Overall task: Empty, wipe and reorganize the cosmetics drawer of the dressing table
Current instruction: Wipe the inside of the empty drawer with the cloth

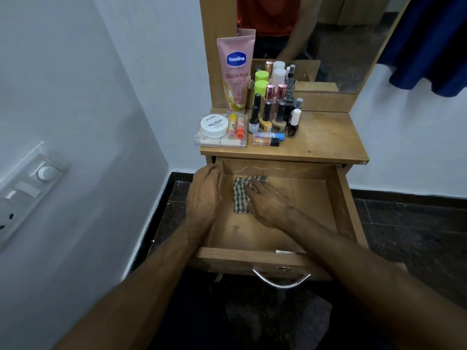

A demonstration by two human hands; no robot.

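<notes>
Tall mirror [341, 46] in a wooden frame, leaning off to the right toward the top. Far left of the mirror and lower down, a white switch panel [27, 188] on the pale wall [101, 97], with a round dial knob [46, 172] and socket holes below it. Right of the mirror, dark blue fabric [429, 46] hanging in folds against the white wall. Well below the mirror, dark speckled stone floor [417, 236], edged by a black skirting [404, 195] along the wall foot.
</notes>
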